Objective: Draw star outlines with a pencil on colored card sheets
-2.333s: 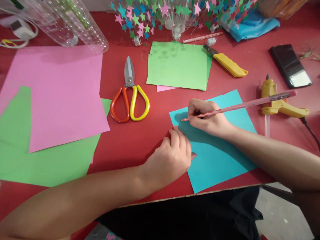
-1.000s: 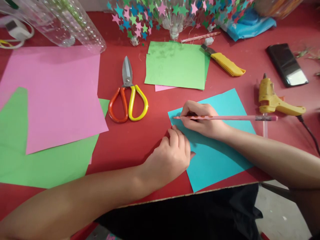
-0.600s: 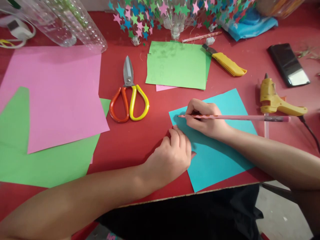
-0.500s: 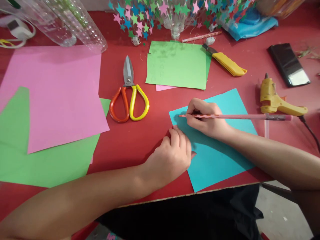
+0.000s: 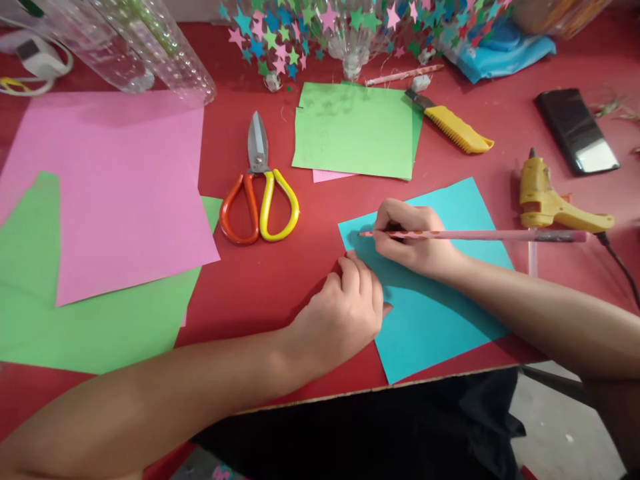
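Note:
In the head view, a pink pencil (image 5: 490, 235) is pinched in my right hand (image 5: 415, 237). Its point is at the upper left corner of a blue sheet of paper (image 5: 440, 320), and its eraser end reaches out to the right. My left hand (image 5: 345, 313) rests with curled fingers on the left edge of that sheet, holding it against the table; the undersides of these fingers are hidden. Left of both hands lie scissors (image 5: 257, 180) with one red and one yellow handle.
Pink paper (image 5: 130, 180) overlaps green paper (image 5: 120, 327) on the left. Behind my hands are light green sheets (image 5: 355, 133) and a yellow utility knife (image 5: 457, 127). A glue gun (image 5: 545, 193) and a phone (image 5: 577, 130) lie right. Star decorations (image 5: 350, 20) stand at the back.
My right hand and the pencil have shifted very slightly, with the eraser end a touch further right. My left hand and the paper stay in place.

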The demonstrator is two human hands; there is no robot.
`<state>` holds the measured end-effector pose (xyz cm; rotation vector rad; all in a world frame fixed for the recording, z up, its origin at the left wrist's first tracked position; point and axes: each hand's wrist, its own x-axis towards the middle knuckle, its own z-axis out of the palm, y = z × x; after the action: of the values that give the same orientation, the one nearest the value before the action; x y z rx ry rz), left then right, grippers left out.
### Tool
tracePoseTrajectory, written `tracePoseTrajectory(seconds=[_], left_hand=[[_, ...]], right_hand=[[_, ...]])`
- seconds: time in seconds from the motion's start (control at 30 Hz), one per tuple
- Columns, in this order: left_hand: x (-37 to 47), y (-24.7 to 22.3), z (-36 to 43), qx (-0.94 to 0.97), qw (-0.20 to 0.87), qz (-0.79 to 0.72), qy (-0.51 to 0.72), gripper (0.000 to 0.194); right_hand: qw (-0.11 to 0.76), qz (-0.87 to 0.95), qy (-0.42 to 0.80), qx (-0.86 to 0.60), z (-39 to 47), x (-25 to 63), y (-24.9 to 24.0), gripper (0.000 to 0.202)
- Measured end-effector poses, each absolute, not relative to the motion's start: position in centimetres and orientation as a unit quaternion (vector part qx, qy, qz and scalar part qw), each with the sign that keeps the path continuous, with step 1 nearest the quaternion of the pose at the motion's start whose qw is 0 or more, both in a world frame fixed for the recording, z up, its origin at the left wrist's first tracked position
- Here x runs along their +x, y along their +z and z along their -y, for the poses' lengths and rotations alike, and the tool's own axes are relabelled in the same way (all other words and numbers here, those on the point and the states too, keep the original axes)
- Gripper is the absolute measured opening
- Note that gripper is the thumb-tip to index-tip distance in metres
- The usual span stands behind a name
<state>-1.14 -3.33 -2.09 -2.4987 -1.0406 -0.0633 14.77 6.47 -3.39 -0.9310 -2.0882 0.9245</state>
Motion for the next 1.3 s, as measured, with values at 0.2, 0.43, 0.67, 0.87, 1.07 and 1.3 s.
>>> tracePoseTrajectory(seconds=[0.2, 0.43, 0.67, 0.87, 1.07, 1.3], left_hand=[[-1.1, -2.3, 3.3, -0.902, 0.209, 0.377, -0.030, 0.050], [-1.1, -2.3, 3.3, -0.903, 0.203, 0.378, -0.027, 0.050], [-1.2, -2.2, 3.3, -0.905, 0.192, 0.379, -0.032, 0.051], [-1.1, -1.5, 3.8, -0.897, 0.151, 0.415, -0.018, 0.055], [-1.0, -1.5, 4.0, -0.890, 0.103, 0.443, 0.012, 0.064], [-1.3, -1.8, 2.7, -0.888, 0.099, 0.448, 0.004, 0.059]], right_hand=[[0.317, 0.816, 0.354, -0.328, -6.4, 14.7, -3.4, 0.017], [0.297, 0.830, 0.355, -0.312, -6.3, 14.6, -3.3, 0.017], [0.283, 0.827, 0.376, -0.309, -6.3, 14.7, -3.2, 0.016], [0.329, 0.714, 0.490, -0.377, -7.1, 14.7, -3.1, 0.015], [0.336, 0.647, 0.547, -0.410, -8.1, 14.9, -1.8, 0.018], [0.282, 0.716, 0.501, -0.396, -7.4, 15.6, -0.6, 0.011]])
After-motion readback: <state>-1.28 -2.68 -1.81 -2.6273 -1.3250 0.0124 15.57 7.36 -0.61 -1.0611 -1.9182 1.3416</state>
